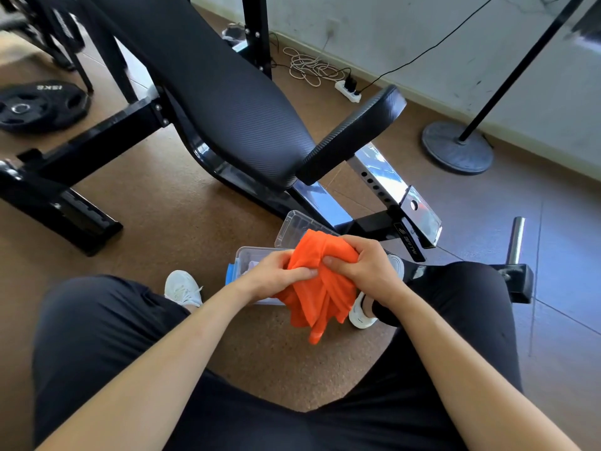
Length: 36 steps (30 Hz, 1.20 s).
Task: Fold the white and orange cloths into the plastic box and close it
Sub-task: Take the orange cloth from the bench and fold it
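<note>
Seated, I hold the orange cloth [320, 281] bunched in both hands directly above the plastic box [242, 255], which stands open on the floor. My left hand [279, 276] pinches a gather of fabric on the box's left side, fingers curled. My right hand [361, 266] grips the bundle from the box's right side, thumb pressed into it. The lower folds hang loose over the box's near rim. The clear lid [292, 222] is tipped up at the box's far side, and a blue latch [230, 275] shows on its left end. Something pale inside the box, probably the white cloth [253, 264], is mostly hidden behind my left hand.

The orange fabric looks thin, light and limp. I judge it will sag and slip out of a fold, so it is better taken by two corners or a hem than by the middle, as now.

Well beyond the box to the left, a black weight plate [39, 105] reads "15KG", upside down from here. A label [411, 244] on the bench frame, just right of the box, carries letters I cannot make out.
</note>
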Available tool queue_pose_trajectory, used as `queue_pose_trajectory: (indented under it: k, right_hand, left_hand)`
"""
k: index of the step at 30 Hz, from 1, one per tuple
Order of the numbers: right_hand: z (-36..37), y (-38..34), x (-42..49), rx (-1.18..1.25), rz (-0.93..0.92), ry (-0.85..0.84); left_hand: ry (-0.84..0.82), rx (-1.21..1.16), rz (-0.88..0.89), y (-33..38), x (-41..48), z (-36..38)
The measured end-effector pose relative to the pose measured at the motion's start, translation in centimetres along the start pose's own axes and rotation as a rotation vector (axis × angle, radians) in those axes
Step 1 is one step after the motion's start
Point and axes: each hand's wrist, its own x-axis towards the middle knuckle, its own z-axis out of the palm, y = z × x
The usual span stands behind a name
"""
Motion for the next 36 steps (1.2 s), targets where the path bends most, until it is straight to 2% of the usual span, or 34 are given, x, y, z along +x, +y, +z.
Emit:
queue_pose_trajectory:
  k: [9,15,19,26,31,34,36]
  right_hand:
    - [0.3,0.3,-0.1,-0.174,-0.081,0.243]
    - [0.8,-0.3,-0.3,-0.238,-0.106,0.269]
    - [1.0,-0.7,-0.9,-0.262,-0.164,0.219]
    - [2.3,0.5,-1.8,-0.322,-0.41,0.053]
    - [3.5,0.5,-2.4,-0.485,-0.552,-0.054]
    - [3.9,0.6,-2.4,-0.525,-0.554,-0.102]
    - [4.0,0.7,-2.4,-0.533,-0.574,-0.104]
  left_hand:
    - [-0.085,-0.228,-0.239,-0.2,-0.9,-0.9]
    - [-0.01,-0.3,-0.294,-0.5,-0.7,0.0]
    - [0.062,-0.374,-0.345,-0.4,-0.6,-0.4]
    - [0.1,-0.5,-0.384,0.7,-1.3,-1.7]
    - [0.131,-0.553,-0.335,1.3,-2.1,-2.3]
    - [0.132,-0.607,-0.303,1.4,-2.5,-2.7]
    - [0.092,-0.562,-0.275,1.2,-2.8,-2.8]
